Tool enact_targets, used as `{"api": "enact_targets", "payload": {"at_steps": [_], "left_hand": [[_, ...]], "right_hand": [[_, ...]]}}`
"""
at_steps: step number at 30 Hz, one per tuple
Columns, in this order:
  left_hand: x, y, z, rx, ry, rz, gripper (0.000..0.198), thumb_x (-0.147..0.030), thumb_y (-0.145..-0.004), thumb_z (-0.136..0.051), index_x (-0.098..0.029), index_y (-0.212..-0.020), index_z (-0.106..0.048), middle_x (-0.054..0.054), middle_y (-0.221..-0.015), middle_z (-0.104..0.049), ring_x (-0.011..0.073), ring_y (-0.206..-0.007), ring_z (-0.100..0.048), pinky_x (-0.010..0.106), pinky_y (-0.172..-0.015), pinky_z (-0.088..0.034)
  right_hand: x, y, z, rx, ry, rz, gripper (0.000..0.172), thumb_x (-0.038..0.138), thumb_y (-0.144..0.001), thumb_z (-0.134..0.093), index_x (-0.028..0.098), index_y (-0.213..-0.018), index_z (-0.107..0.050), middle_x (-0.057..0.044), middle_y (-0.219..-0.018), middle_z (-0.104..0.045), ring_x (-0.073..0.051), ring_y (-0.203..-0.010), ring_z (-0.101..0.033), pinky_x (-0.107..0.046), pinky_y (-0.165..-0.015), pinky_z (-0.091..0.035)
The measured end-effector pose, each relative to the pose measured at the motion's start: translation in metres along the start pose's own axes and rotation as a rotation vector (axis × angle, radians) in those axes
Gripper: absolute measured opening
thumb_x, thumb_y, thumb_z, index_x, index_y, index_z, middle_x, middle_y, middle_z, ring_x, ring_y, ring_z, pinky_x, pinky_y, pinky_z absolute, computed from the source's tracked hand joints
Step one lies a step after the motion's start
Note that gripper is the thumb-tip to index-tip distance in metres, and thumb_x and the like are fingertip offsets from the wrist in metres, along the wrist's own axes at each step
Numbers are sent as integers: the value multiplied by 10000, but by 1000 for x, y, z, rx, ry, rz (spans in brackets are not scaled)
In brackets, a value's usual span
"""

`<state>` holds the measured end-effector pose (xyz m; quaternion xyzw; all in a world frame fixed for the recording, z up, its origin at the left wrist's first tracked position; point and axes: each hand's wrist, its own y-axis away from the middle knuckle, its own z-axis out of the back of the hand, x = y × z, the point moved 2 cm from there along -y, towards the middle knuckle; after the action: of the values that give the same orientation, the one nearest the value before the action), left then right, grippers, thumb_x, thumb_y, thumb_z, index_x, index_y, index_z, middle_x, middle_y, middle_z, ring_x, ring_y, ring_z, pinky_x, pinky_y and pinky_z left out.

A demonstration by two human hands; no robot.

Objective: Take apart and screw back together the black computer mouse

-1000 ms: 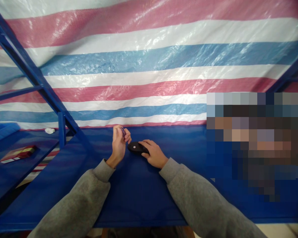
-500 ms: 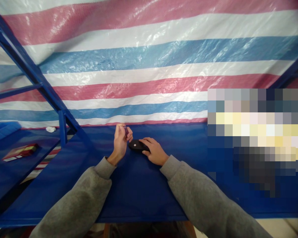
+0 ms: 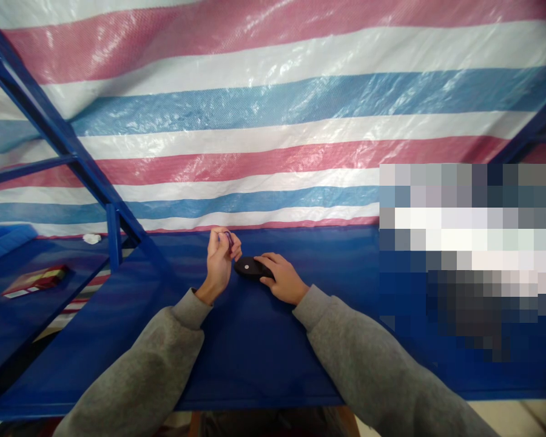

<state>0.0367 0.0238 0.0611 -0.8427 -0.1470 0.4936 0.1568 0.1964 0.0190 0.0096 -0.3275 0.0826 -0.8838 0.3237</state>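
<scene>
Left hand [image 3: 219,264] raised, its fingers [image 3: 215,241] pinched narrowly on a small purple item [image 3: 229,238], type unclear, above the blue tabletop [image 3: 255,358]; black computer mouse [image 3: 250,267] lies just beside, right hand [image 3: 284,278] curled over its end, holding it.

Passing room runs along the blue table [image 3: 255,358], nearer than the black computer mouse [image 3: 248,267]; a blue metal post [image 3: 113,237] bars the left, a striped tarpaulin [image 3: 264,121] the far side.

grey sweatshirt sleeves [image 3: 136,358] with ribbed cuffs [image 3: 191,308], left hand [image 3: 219,265] and right hand [image 3: 284,279] bare
</scene>
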Motion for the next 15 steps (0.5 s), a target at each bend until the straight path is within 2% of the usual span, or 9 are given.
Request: {"api": "enact_targets", "payload": {"at_steps": [4, 10, 15], "left_hand": [[0, -1, 0, -11, 8, 35, 369, -496, -909, -418, -161, -768, -479, -35, -559, -378, 66, -457, -333, 193, -448, -318], [-2, 2, -1, 27, 58, 13, 209, -427, -891, -504, -224, -894, -453, -44, -610, -417, 69, -472, -358, 178, -462, -319], [0, 1, -2, 10, 12, 34, 326, -470, -917, -419, -174, -796, -482, -34, -567, -383, 71, -462, -336, 193, -453, -314]], "right_hand": [[0, 0, 0, 2, -1, -4, 524, 147, -770, -633, 174, -1277, -502, -102, -1246, -526, -237, -1140, -475, -409, -1024, -368], [0, 0, 1, -4, -4, -5, 516, 143, -769, -628, 180, -1270, -508, -98, -1237, -532, -240, -1130, -483, -410, -1018, -375], [0, 0, 0, -5, 0, 2, 518, 152, -770, -631, 178, -1273, -506, -98, -1237, -529, -236, -1126, -481, -405, -1013, -376]]}}
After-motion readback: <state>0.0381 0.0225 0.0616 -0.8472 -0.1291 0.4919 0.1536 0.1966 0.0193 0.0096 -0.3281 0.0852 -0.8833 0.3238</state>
